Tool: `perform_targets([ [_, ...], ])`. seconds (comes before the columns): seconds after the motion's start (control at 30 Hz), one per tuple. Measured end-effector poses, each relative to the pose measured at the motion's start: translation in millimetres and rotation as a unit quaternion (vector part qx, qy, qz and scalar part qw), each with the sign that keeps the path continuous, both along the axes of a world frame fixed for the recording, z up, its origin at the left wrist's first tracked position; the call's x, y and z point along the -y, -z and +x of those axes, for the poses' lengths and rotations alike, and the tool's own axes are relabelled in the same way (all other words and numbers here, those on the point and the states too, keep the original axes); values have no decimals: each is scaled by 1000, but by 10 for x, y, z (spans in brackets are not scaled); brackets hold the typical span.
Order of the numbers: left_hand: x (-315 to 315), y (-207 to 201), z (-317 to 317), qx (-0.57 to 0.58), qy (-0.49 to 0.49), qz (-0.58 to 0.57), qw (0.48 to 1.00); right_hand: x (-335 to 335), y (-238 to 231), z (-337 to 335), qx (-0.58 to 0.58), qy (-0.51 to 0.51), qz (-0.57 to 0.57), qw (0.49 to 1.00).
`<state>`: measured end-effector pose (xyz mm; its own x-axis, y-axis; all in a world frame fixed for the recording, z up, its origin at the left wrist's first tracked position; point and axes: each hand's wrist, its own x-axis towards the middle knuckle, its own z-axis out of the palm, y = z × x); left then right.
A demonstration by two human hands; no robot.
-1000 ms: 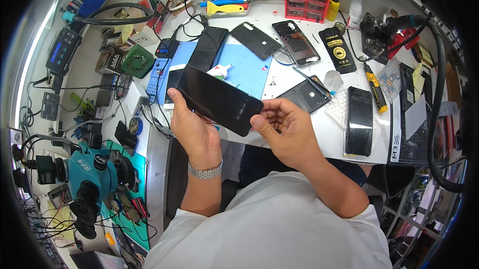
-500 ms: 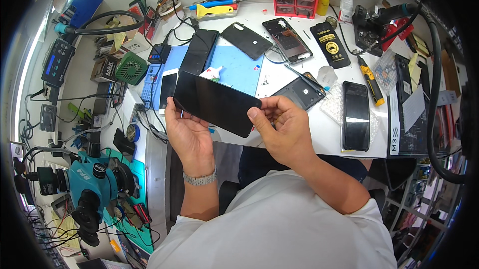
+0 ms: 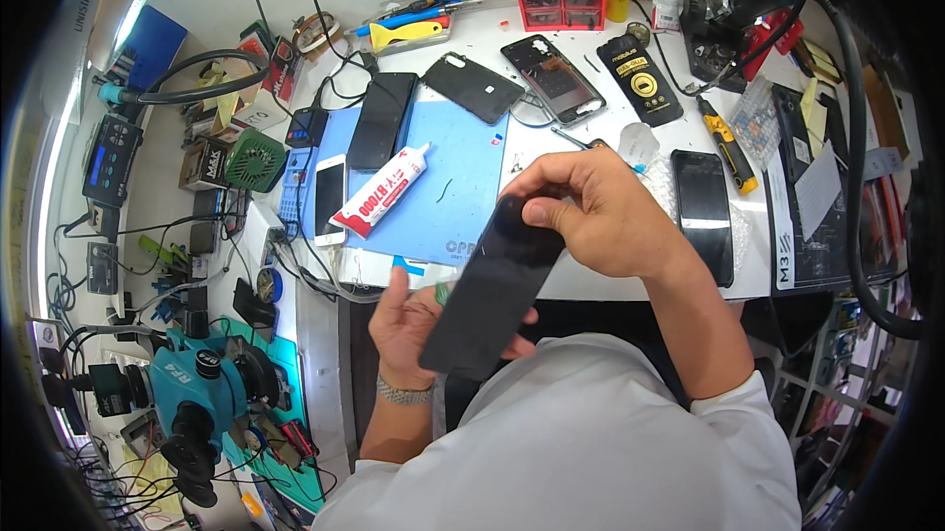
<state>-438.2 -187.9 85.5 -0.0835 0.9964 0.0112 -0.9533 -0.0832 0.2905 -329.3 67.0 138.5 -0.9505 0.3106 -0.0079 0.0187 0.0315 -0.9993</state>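
Observation:
A black phone (image 3: 489, 295) is held at a slant above the front edge of the bench, its dark flat face toward me. My right hand (image 3: 605, 211) pinches its upper end, thumb on the face and fingers curled behind. My left hand (image 3: 409, 329) is under the lower end, palm up. Its thumb stands away from the phone, and fingertips show past the far side; the rest of those fingers are hidden. I cannot tell how firmly it touches. A small green bit (image 3: 443, 292) shows between the left hand and the phone's edge.
On the blue mat (image 3: 463, 157) lie a white-and-red glue tube (image 3: 382, 191), a white phone (image 3: 331, 198) and a dark phone (image 3: 384, 118). Phone backs and frames (image 3: 556, 78) lie behind. Another phone (image 3: 701, 216) and a yellow-black screwdriver (image 3: 726, 147) are right; a teal microscope (image 3: 202, 383) stands left.
The phone has turned from lying crosswise to a steep slant and come nearer to me. My left hand has let go of its left end and dropped below it. The glue tube is now uncovered.

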Motion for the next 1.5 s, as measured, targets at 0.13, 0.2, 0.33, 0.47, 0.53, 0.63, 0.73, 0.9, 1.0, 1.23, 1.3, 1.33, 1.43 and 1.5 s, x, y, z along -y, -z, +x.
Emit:
perform_targets([
  [0.13, -60, 72, 236, -40, 5, -52, 998, 70, -117, -7, 13, -73, 92, 993],
  [0.2, -90, 148, 274, -84, 15, -75, 994, 111, -73, -8, -10, -76, 146, 986],
  [0.33, -167, 290, 272, -117, -44, -57, 990, 208, 71, 23, -79, 18, 91, 993],
  [0.47, -202, 304, 250, -124, -81, -46, 988, 280, 189, 101, -58, 64, 80, 993],
  [0.53, -216, 300, 241, -134, -85, -44, 986, 323, 177, 124, -27, 73, 19, 997],
  [0.63, -217, 291, 251, -146, -83, -55, 984, 334, 183, 138, -18, 72, -16, 997],
  [0.73, -218, 269, 267, -151, -83, -65, 983, 348, 201, 143, -15, 71, -41, 997],
  [0.9, -228, 278, 270, -160, -79, -74, 981, 352, 180, 138, 8, 65, -67, 996],
  [1.0, -239, 230, 294, -182, -94, -92, 974, 346, 200, 102, 8, 68, -57, 996],
  [1.23, -428, -244, 114, -36, -289, -176, 940, 506, 334, 51, -213, 199, 295, 910],
  [1.3, -419, -285, -3, -30, -311, -180, 933, 562, 331, 63, -260, 170, 334, 890],
  [1.33, -408, -349, -55, 32, -300, -169, 938, 595, 350, 65, -273, 162, 357, 878],
  [1.43, -460, -454, -58, 41, -296, -189, 936, 656, 466, -1, -302, 166, 383, 857],
  [1.5, -419, -445, -75, 32, -261, -158, 952, 681, 462, -42, -313, 179, 386, 849],
])
